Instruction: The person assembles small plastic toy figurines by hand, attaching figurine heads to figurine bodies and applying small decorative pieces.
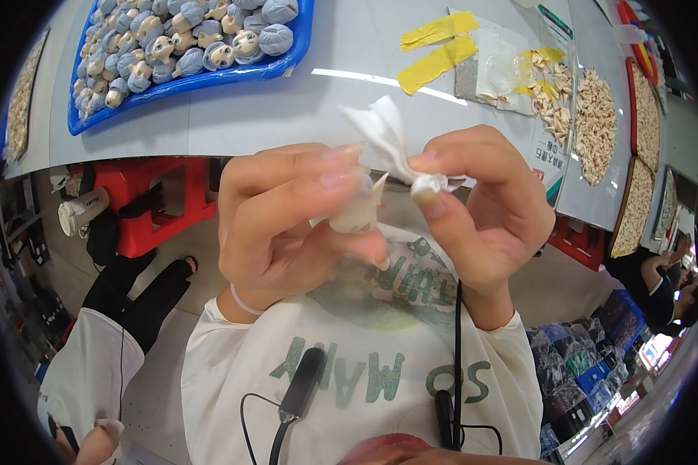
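Above my lap, my left hand (298, 205) pinches a small doll head (354, 215) between thumb and fingers. Its pale face part shows, with a bit of grey-blue hair under the fingertips; motion blurs the detail. Close beside it, my right hand (481, 201) grips a bunched white cloth (384, 128) between thumb and forefinger. The loose end of the cloth sticks up toward the table, and its crumpled tip lies near the doll head. Whether the two touch, I cannot tell.
A blue tray (186, 80) full of grey-haired doll heads stands on the grey table at the far left. Yellow tape strips (438, 63) and piles of small beige parts (595, 124) lie to the right. A red stool (159, 209) is under the table; co-workers sit at both sides.
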A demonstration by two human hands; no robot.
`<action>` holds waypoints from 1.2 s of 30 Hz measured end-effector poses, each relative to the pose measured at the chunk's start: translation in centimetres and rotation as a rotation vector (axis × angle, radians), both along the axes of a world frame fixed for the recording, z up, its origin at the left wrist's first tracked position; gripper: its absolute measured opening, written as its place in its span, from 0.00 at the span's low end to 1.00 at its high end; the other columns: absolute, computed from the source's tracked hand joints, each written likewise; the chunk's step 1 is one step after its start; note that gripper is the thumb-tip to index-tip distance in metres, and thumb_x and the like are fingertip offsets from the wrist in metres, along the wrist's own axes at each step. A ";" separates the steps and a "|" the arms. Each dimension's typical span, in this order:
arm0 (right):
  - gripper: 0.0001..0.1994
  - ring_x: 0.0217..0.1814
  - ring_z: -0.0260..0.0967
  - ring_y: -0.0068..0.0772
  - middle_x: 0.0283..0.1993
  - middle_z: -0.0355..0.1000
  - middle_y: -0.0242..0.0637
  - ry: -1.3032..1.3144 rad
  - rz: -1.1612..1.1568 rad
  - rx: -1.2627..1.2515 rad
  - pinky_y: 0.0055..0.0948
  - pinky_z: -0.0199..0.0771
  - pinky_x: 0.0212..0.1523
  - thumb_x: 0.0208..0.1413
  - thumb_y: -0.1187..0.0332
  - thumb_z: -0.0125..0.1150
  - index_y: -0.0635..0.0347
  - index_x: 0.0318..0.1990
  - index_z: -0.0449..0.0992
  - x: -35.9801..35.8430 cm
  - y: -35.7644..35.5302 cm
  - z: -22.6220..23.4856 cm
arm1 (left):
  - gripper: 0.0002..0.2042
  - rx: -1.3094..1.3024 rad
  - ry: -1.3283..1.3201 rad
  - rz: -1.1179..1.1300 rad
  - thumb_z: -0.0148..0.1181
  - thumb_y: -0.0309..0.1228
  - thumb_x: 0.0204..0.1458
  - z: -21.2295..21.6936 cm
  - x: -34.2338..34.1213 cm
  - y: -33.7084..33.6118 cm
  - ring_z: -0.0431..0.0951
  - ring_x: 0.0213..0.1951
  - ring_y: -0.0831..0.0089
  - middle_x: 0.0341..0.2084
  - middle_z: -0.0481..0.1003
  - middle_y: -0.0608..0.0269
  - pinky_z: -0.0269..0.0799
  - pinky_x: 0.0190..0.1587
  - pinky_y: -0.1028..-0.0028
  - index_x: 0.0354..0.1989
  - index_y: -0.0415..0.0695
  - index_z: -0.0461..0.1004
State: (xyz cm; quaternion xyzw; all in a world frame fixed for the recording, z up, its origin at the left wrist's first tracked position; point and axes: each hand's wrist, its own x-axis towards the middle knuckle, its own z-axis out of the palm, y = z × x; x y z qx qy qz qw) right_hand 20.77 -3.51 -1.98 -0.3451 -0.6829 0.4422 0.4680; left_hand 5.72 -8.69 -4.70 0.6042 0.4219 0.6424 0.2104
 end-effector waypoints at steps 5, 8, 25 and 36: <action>0.09 0.27 0.63 0.28 0.27 0.69 0.41 -0.037 0.222 0.106 0.20 0.60 0.26 0.33 0.77 0.57 0.69 0.28 0.71 0.0 0.6 0.2 | 0.22 0.044 0.059 0.036 0.68 0.33 0.32 -0.2 0.2 0.2 0.73 0.33 0.70 0.35 0.68 0.57 0.72 0.32 0.77 0.37 0.40 0.68; 0.09 0.24 0.63 0.29 0.24 0.68 0.37 -0.067 0.163 0.150 0.21 0.61 0.24 0.31 0.77 0.57 0.65 0.26 0.70 -0.6 0.4 0.1 | 0.22 0.001 0.081 0.033 0.68 0.33 0.32 -0.1 0.2 0.1 0.73 0.33 0.70 0.35 0.68 0.57 0.72 0.32 0.78 0.38 0.40 0.68; 0.09 0.27 0.61 0.23 0.26 0.68 0.37 0.061 0.248 -0.245 0.17 0.58 0.28 0.33 0.77 0.55 0.68 0.27 0.71 -0.4 0.1 0.6 | 0.21 0.039 0.056 0.031 0.67 0.33 0.33 -0.7 0.2 0.3 0.73 0.34 0.68 0.36 0.68 0.56 0.72 0.33 0.76 0.37 0.41 0.68; 0.05 0.26 0.60 0.15 0.23 0.67 0.29 0.166 0.242 -0.535 0.15 0.61 0.29 0.35 0.78 0.55 0.65 0.25 0.69 0.2 -0.5 0.9 | 0.20 0.088 0.001 -0.036 0.67 0.32 0.34 -0.9 0.8 0.5 0.73 0.31 0.68 0.35 0.68 0.56 0.72 0.29 0.76 0.38 0.40 0.69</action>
